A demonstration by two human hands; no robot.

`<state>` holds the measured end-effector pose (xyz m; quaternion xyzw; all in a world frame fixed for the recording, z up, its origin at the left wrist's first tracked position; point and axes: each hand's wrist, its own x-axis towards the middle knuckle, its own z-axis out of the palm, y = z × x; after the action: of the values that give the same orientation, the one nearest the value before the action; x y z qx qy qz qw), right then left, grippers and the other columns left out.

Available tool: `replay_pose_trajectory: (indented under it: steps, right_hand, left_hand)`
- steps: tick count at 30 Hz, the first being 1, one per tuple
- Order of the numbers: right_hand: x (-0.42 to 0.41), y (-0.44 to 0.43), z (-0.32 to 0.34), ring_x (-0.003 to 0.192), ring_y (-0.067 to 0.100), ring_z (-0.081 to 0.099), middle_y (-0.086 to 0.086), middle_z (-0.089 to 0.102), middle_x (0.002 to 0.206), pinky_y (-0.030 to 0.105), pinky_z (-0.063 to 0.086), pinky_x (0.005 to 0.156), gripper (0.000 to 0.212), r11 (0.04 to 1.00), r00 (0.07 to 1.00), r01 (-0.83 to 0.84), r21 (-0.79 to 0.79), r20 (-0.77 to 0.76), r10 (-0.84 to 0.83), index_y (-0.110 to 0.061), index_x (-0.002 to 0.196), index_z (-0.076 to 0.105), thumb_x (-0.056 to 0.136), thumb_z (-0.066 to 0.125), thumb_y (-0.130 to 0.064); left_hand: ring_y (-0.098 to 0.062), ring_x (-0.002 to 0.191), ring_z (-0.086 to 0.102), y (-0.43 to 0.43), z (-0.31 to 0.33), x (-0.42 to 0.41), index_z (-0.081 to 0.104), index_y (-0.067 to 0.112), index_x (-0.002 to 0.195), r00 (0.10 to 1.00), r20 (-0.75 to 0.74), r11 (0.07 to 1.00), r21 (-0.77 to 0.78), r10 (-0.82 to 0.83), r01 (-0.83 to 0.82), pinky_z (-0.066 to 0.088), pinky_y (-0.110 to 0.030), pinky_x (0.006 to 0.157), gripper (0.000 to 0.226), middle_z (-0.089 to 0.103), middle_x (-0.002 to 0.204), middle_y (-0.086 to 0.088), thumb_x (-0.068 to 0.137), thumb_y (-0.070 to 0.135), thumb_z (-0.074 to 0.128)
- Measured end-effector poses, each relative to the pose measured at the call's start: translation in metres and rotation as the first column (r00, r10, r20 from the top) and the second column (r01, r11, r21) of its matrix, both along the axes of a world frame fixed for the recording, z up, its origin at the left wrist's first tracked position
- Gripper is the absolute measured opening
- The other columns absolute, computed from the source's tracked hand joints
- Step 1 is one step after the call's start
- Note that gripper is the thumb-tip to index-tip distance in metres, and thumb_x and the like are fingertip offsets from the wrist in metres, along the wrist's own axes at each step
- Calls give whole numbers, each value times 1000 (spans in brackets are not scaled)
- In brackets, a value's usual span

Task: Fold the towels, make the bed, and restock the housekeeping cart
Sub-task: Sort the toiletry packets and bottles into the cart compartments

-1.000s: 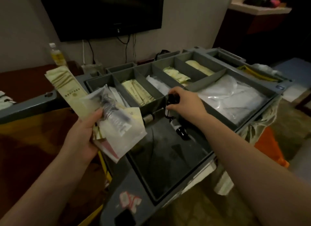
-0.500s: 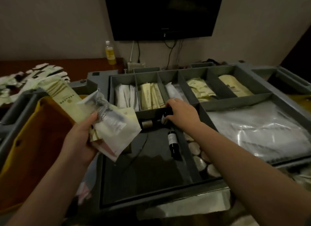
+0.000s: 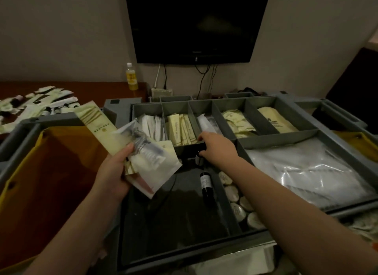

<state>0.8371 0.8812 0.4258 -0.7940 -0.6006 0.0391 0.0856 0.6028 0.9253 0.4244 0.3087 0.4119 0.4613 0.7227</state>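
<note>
The grey housekeeping cart tray [image 3: 204,252] fills the middle of the view. My left hand [image 3: 114,172] grips a bundle of amenity packets [image 3: 143,151], cream sachets and clear wrapped items. My right hand [image 3: 216,149] reaches into the dark front compartment and curls round a small dark bottle [image 3: 199,159] by the divider. A second dark bottle [image 3: 206,184] lies flat below that hand. Back compartments hold white packets [image 3: 152,126], cream sachets [image 3: 182,129] and yellow packs [image 3: 237,122].
Round soaps [image 3: 235,201] fill a narrow slot right of the bottle. Clear plastic bags [image 3: 306,168] lie in the large right compartment. More packets [image 3: 38,103] are spread on the brown table at left, near a yellow drink bottle [image 3: 131,77]. A dark TV [image 3: 196,22] hangs above.
The view swung left and squared up on the cart. My right hand stayed at the divider on the small bottles. The left hand kept its bundle.
</note>
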Motion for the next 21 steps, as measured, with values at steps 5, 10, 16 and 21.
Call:
replay_pose_trajectory:
  steps: [5,10,16,21]
  right_hand:
    - [-6,2,-4,103,24,58,2,56,121,35,48,78,31,999,1000,23,23,-2,-23,-19,121,55,91,60,-22]
    - [-5,-2,4,103,19,55,0,48,124,33,48,80,47,993,994,77,88,-82,-69,-22,128,47,86,67,-31]
    - [-19,-15,8,87,12,46,8,45,115,20,41,71,22,829,771,352,435,-637,7,-18,111,43,92,45,-7]
    - [-29,-25,-5,101,5,47,-3,43,121,8,41,79,31,835,701,400,378,-713,-13,-18,126,44,96,51,-13]
  left_hand:
    - [-22,100,66,4,-9,0,51,16,133,1000,14,1000,-10,-20,20,53,-34,69,43,65,119,-8,91,21,57]
    - [-21,102,66,8,-14,-4,48,19,136,999,46,999,-40,-7,8,55,-33,67,48,64,121,-7,89,20,60]
    - [-24,101,66,3,-12,0,53,16,130,996,51,997,-12,-76,76,54,-40,80,38,67,114,-9,92,17,56]
    - [-25,103,65,6,-11,-2,53,13,130,997,52,998,-5,-63,63,53,-38,81,37,66,116,-11,93,15,55]
